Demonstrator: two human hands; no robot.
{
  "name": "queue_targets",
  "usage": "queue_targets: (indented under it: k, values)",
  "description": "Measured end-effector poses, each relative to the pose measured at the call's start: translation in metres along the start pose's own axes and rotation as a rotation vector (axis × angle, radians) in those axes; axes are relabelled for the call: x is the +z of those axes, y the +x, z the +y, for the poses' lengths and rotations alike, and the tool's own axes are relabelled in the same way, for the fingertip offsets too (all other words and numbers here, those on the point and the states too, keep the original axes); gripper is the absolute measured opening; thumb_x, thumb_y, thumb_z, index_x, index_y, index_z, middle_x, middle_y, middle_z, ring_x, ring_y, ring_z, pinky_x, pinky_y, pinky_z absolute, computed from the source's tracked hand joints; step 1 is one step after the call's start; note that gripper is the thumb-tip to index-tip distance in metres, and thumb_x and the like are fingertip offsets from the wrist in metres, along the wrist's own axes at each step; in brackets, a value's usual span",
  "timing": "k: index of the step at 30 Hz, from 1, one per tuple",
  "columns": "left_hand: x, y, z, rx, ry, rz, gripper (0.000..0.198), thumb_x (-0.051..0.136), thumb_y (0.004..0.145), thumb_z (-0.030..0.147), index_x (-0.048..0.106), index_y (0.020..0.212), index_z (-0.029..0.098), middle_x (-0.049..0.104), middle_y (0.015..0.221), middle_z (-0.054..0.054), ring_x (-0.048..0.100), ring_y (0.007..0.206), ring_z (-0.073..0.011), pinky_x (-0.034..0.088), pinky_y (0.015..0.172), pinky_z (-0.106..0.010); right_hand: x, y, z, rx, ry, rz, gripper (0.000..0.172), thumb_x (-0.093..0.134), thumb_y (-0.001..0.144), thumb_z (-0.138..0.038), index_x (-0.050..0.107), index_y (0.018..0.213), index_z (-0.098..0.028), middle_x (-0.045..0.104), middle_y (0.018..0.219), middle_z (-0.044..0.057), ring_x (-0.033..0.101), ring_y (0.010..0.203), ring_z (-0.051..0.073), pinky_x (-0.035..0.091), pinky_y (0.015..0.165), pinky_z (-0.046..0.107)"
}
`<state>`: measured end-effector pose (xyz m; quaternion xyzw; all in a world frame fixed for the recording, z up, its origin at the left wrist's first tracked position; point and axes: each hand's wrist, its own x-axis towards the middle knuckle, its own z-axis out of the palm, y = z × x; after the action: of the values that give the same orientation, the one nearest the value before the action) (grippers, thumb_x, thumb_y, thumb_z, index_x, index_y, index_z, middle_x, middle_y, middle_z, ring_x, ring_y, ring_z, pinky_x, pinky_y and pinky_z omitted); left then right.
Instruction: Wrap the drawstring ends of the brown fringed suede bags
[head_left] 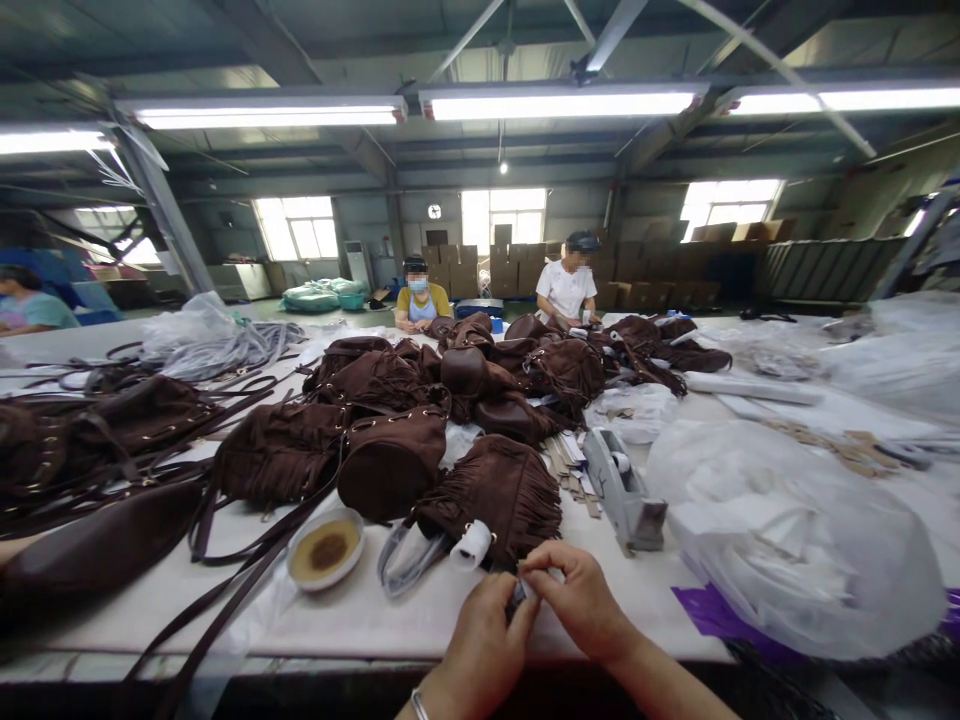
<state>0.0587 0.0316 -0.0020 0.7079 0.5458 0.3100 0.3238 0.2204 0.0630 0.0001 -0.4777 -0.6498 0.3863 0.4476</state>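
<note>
Left hand (487, 640) and right hand (576, 598) pinched closed on one small, mostly hidden piece (517, 598), near one fringed brown bag (499, 490), one white roll (472, 545), one bowl (321, 584), one tape dispenser (624, 492) on table (390, 628)

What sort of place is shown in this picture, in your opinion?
Probably a bag factory or workshop: many brown bags lie heaped on a large table, boxes are stacked behind, and tube lights hang above.

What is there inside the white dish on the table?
The white dish holds yellowish-brown contents with a darker brown patch in the middle. The contents cover the dish's bottom, so it cannot be seen.
</note>
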Motion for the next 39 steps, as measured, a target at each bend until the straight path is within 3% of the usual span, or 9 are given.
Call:
queue_targets:
  k: [4,8,10,15,18,25,28,32,39]
  values:
    - [0.005,0.002,-0.005,-0.024,-0.022,0.013,0.037,0.051,0.095,0.046,0.064,0.077,0.017,0.067,0.078,-0.006,0.057,0.074,-0.0193,0.036,0.064,-0.030,-0.007,0.002,-0.008,-0.082,0.040,-0.081,0.009,0.066,0.078,-0.017,0.072,0.072,-0.019,0.071,0.085,0.004,0.065,0.085,0.020,0.049,0.082,0.032]
    - [0.006,0.003,-0.006,-0.019,-0.023,0.024,0.040,0.050,0.095,0.049,0.060,0.073,0.017,0.065,0.076,-0.006,0.054,0.073,-0.0184,0.034,0.064,-0.030,-0.017,0.006,-0.024,-0.220,-0.083,-0.177,0.016,0.063,0.081,-0.013,0.072,0.069,-0.019,0.065,0.083,0.004,0.063,0.082,0.017,0.049,0.078,0.029]
    - [0.006,0.002,-0.006,-0.017,-0.007,0.027,0.037,0.051,0.095,0.045,0.058,0.072,0.017,0.064,0.078,-0.006,0.054,0.076,-0.0190,0.035,0.066,-0.030,-0.020,0.007,-0.029,-0.227,-0.144,-0.197,0.019,0.060,0.081,-0.009,0.072,0.069,-0.019,0.063,0.078,0.002,0.061,0.077,0.016,0.048,0.074,0.028]
    - [0.003,-0.002,-0.003,0.019,-0.008,0.003,0.022,0.054,0.092,0.034,0.060,0.078,0.018,0.065,0.088,-0.008,0.055,0.082,-0.0209,0.039,0.073,-0.032,-0.023,0.013,-0.029,-0.205,-0.164,-0.239,0.021,0.060,0.072,-0.004,0.074,0.069,-0.020,0.068,0.097,0.005,0.064,0.093,0.018,0.049,0.084,0.029]
    - [0.000,-0.004,0.001,0.049,-0.001,-0.002,0.014,0.055,0.090,0.029,0.062,0.084,0.019,0.066,0.092,-0.010,0.056,0.086,-0.0220,0.040,0.076,-0.033,-0.025,0.018,-0.027,-0.169,-0.173,-0.353,0.024,0.056,0.069,-0.002,0.073,0.067,-0.020,0.070,0.079,0.002,0.065,0.079,0.016,0.048,0.076,0.026]
    - [-0.002,-0.002,-0.003,-0.019,-0.013,-0.079,0.022,0.052,0.092,0.035,0.061,0.083,0.017,0.067,0.091,-0.009,0.058,0.086,-0.0227,0.040,0.076,-0.033,-0.017,0.014,-0.021,-0.154,-0.172,-0.219,0.018,0.059,0.069,-0.005,0.070,0.063,-0.018,0.070,0.071,0.001,0.064,0.072,0.015,0.046,0.071,0.025]
    - [0.001,-0.002,-0.005,-0.013,-0.041,-0.060,0.027,0.050,0.094,0.039,0.061,0.082,0.017,0.067,0.087,-0.007,0.058,0.084,-0.0213,0.039,0.074,-0.032,-0.016,0.011,-0.021,-0.102,-0.137,-0.185,0.013,0.062,0.071,-0.008,0.071,0.067,-0.017,0.072,0.072,0.001,0.065,0.071,0.016,0.047,0.069,0.025]
    - [0.006,0.000,-0.003,-0.009,-0.005,-0.005,0.034,0.049,0.095,0.042,0.058,0.074,0.018,0.063,0.079,-0.006,0.054,0.077,-0.0192,0.037,0.068,-0.031,-0.023,0.012,-0.029,-0.070,-0.139,-0.282,0.026,0.060,0.073,-0.005,0.072,0.093,-0.019,0.073,0.075,-0.001,0.065,0.071,0.015,0.048,0.071,0.025]
    - [0.007,0.001,-0.005,-0.017,0.033,0.028,0.034,0.051,0.093,0.043,0.060,0.072,0.017,0.063,0.077,-0.006,0.054,0.076,-0.0197,0.035,0.067,-0.031,-0.028,0.017,-0.039,-0.288,-0.515,-0.395,0.021,0.059,0.084,-0.010,0.075,0.076,-0.021,0.066,0.081,0.002,0.061,0.079,0.015,0.044,0.072,0.025]
